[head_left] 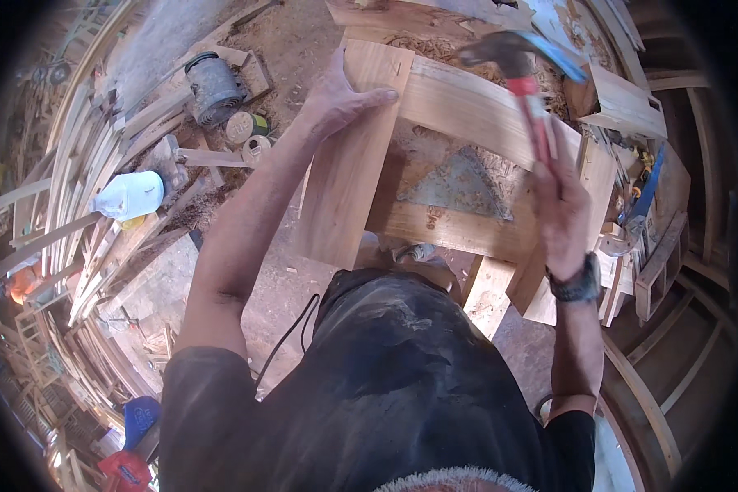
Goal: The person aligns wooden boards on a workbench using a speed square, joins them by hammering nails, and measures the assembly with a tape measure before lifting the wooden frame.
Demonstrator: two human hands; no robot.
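Observation:
My left hand [336,102] grips the upper end of a wide pale wooden board [348,172]. Its thumb lies across the board's face and the other fingers are partly hidden at the far side. This board joins a long plank [467,98] at a corner, where a thin mark shows that is too small to make out. My right hand [564,209] is wrapped round the red handle of a claw hammer [526,90], raised above the right part of the boards and slightly blurred. Between the planks lies a dusty flat triangular piece [459,184].
Wood strips [82,197] pile up at the left, beside a white plastic jug [131,195], a grey metal can [213,88] and smaller tins [246,127]. A blue-bladed handsaw [653,180] stands at the right. A dark cord [283,344] runs near my left side.

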